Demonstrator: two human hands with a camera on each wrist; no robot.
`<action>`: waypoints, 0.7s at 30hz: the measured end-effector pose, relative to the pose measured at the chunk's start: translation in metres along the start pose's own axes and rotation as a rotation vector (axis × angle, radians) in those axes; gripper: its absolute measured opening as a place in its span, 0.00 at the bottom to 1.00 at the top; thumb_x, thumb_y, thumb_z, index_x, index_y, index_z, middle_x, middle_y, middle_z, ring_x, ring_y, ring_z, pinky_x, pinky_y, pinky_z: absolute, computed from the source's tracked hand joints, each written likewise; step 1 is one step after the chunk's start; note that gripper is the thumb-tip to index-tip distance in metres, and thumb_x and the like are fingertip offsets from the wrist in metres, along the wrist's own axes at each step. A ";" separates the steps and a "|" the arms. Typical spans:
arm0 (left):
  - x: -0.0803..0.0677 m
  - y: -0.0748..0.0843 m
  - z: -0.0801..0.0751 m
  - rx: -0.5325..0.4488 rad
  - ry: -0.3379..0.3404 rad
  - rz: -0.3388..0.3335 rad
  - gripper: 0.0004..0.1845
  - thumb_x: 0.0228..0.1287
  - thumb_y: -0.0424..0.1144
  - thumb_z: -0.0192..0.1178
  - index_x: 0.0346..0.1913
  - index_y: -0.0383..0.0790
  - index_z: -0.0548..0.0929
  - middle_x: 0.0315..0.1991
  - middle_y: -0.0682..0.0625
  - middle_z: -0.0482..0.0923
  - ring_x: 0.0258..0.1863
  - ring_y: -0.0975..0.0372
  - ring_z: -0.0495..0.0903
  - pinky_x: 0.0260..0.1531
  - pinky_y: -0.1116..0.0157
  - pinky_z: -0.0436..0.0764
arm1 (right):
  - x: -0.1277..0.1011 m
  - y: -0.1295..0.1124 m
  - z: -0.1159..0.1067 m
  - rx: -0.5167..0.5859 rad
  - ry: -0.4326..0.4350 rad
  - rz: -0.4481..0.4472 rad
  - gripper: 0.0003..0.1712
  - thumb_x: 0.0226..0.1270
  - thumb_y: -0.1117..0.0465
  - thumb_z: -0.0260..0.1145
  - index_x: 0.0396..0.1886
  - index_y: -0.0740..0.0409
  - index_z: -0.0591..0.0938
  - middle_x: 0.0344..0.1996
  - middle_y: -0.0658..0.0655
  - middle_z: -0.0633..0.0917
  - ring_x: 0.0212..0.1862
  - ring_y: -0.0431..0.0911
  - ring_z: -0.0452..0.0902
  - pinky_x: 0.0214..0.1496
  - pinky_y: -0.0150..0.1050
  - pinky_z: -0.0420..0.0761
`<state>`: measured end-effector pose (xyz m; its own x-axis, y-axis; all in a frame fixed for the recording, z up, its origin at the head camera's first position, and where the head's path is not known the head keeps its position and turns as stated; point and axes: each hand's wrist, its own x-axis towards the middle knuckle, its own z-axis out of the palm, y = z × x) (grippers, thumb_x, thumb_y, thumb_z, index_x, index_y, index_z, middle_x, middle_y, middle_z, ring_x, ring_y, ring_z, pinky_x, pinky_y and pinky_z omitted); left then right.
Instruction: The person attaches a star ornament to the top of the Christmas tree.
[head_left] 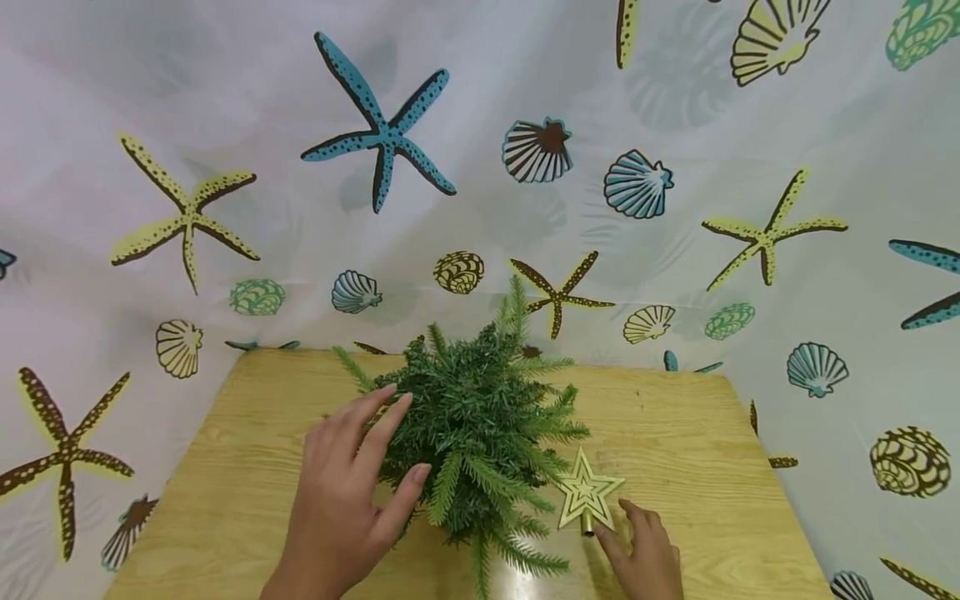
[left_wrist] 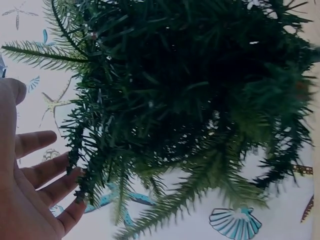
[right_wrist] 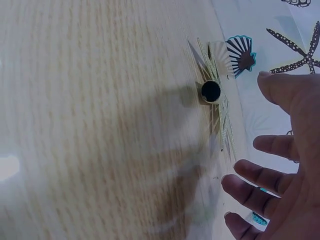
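A small artificial Christmas tree (head_left: pixel 472 417) with dense green needles stands on the table. Beside its left side is my left hand (head_left: pixel 345 492), fingers spread and slightly bent. In the left wrist view, the fingertips of that left hand (left_wrist: pixel 42 185) meet the outer needles of the tree (left_wrist: pixel 165 90); I cannot tell if they press on them. A gold star tree topper (head_left: pixel 587 492) lies to the tree's right, its short tube toward me. My right hand (head_left: pixel 647 554) is just right of the tube. The right wrist view shows its fingers loosely extended, apart from the star topper (right_wrist: pixel 223 112).
The light wooden table (head_left: pixel 697 450) runs back to a white curtain (head_left: pixel 465 75) printed with starfish and shells. That cloth also hangs along the left and right sides of the table.
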<state>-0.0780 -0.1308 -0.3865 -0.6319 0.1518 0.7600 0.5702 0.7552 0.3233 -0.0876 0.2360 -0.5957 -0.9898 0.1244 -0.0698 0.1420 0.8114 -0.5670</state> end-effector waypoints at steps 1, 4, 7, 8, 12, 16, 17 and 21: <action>0.002 0.001 0.000 -0.002 0.005 0.007 0.31 0.70 0.59 0.47 0.65 0.39 0.73 0.61 0.42 0.71 0.57 0.47 0.70 0.47 0.44 0.65 | 0.000 0.000 0.001 -0.008 0.002 0.001 0.38 0.63 0.37 0.62 0.63 0.58 0.74 0.55 0.62 0.76 0.51 0.56 0.74 0.45 0.59 0.72; 0.010 0.003 0.000 -0.013 -0.002 0.015 0.30 0.70 0.57 0.48 0.64 0.40 0.74 0.61 0.43 0.72 0.58 0.48 0.70 0.49 0.44 0.65 | -0.001 0.001 0.002 -0.019 0.010 0.009 0.38 0.62 0.37 0.63 0.64 0.58 0.73 0.53 0.61 0.76 0.48 0.54 0.75 0.44 0.59 0.70; 0.016 0.005 0.000 -0.016 -0.038 0.019 0.28 0.70 0.55 0.49 0.64 0.41 0.74 0.61 0.44 0.72 0.59 0.50 0.70 0.53 0.44 0.63 | 0.000 0.001 0.003 -0.036 0.032 0.013 0.38 0.62 0.38 0.64 0.64 0.58 0.73 0.51 0.61 0.77 0.41 0.51 0.76 0.42 0.57 0.69; 0.017 0.005 0.000 -0.017 -0.053 0.019 0.28 0.70 0.55 0.50 0.65 0.41 0.74 0.61 0.44 0.72 0.60 0.50 0.69 0.54 0.44 0.63 | 0.000 0.001 0.003 -0.040 0.039 0.011 0.38 0.62 0.39 0.64 0.63 0.58 0.73 0.50 0.61 0.77 0.40 0.51 0.76 0.41 0.57 0.69; 0.022 0.007 0.002 -0.020 -0.097 0.008 0.26 0.68 0.52 0.54 0.64 0.43 0.75 0.61 0.47 0.72 0.59 0.52 0.70 0.55 0.46 0.62 | 0.001 0.002 0.004 -0.040 0.050 0.015 0.38 0.60 0.39 0.66 0.62 0.59 0.74 0.47 0.60 0.78 0.41 0.51 0.76 0.40 0.56 0.69; 0.030 0.009 0.003 -0.039 -0.110 0.003 0.24 0.66 0.50 0.56 0.61 0.44 0.77 0.58 0.49 0.74 0.57 0.54 0.71 0.56 0.47 0.63 | 0.002 0.002 0.004 -0.007 0.020 0.033 0.39 0.60 0.37 0.65 0.63 0.58 0.73 0.46 0.58 0.77 0.43 0.51 0.75 0.40 0.54 0.68; 0.033 0.009 0.003 -0.038 -0.116 0.002 0.23 0.66 0.50 0.56 0.61 0.44 0.78 0.57 0.50 0.75 0.57 0.54 0.72 0.56 0.47 0.63 | 0.002 0.002 0.003 0.004 0.008 0.042 0.40 0.60 0.36 0.64 0.63 0.58 0.73 0.45 0.57 0.77 0.44 0.51 0.75 0.40 0.54 0.68; 0.042 0.008 0.006 -0.032 -0.143 0.010 0.21 0.67 0.51 0.56 0.58 0.44 0.80 0.54 0.52 0.77 0.54 0.56 0.73 0.57 0.49 0.63 | 0.001 -0.002 0.004 0.012 -0.001 0.043 0.39 0.61 0.36 0.63 0.61 0.60 0.73 0.43 0.57 0.77 0.42 0.50 0.76 0.40 0.55 0.69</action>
<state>-0.1028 -0.1146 -0.3549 -0.6933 0.2505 0.6757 0.5919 0.7327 0.3357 -0.0892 0.2326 -0.5981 -0.9827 0.1587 -0.0956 0.1847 0.7981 -0.5736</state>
